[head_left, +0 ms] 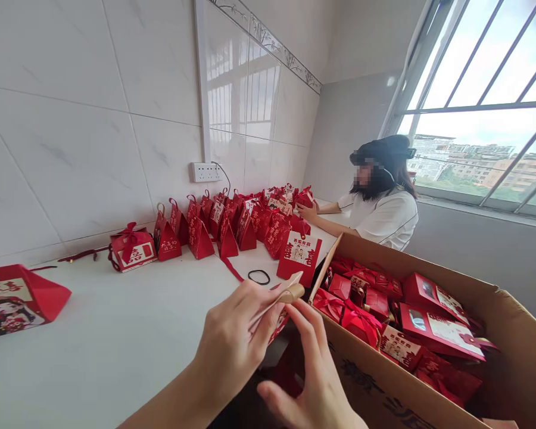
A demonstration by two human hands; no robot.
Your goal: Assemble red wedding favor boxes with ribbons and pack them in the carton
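My left hand (pixel 236 342) is pinched on the pale wooden handle (pixel 290 292) of a red gift box (pixel 280 325), which is mostly hidden beneath my fingers. My right hand (pixel 312 375) meets it from below, with its index finger touching the same handle and box. Both hands hover at the near edge of the white counter (pixel 129 333), right beside a large cardboard carton (pixel 509 333) filled with several red gift boxes (pixel 433 330).
Along the tiled wall stands a row of several folded red boxes (pixel 232 226). A flat red box (pixel 13 301) lies at far left. A black elastic ring (pixel 259 276) and an upright red box (pixel 300 256) sit mid-counter. Another person (pixel 384 208) works at the far end by the window.
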